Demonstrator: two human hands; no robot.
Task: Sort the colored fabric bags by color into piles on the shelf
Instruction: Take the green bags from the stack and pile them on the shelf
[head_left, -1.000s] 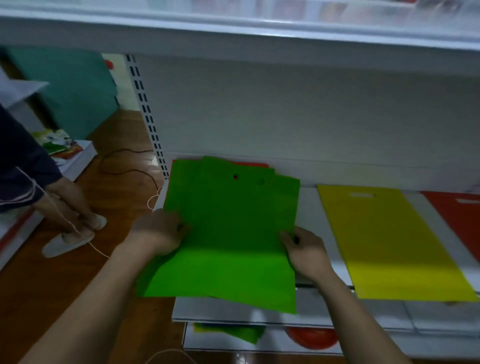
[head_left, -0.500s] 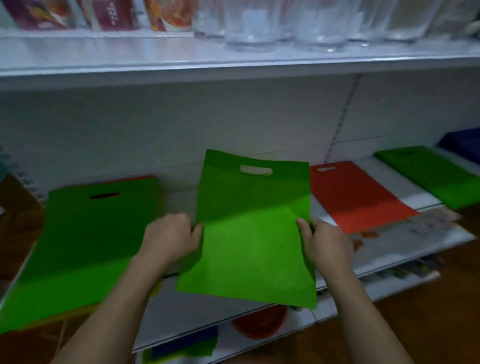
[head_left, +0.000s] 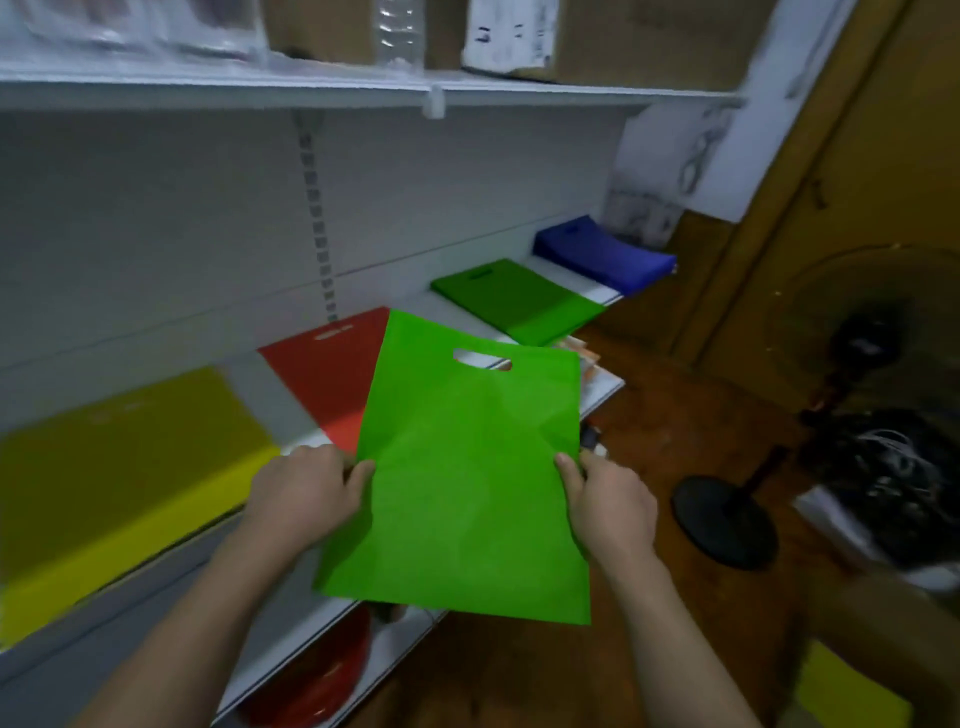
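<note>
Two hands, left hand (head_left: 306, 493), right hand (head_left: 613, 506), gripping unlabelled green bag (head_left: 467, 478)

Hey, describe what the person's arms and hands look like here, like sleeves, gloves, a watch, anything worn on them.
Both forearms are bare as far as the frame shows: no sleeves reach into view. The left hand and right hand wear no gloves, and no watch, bracelet or ring is visible. No cables or markings show on either arm.
</note>
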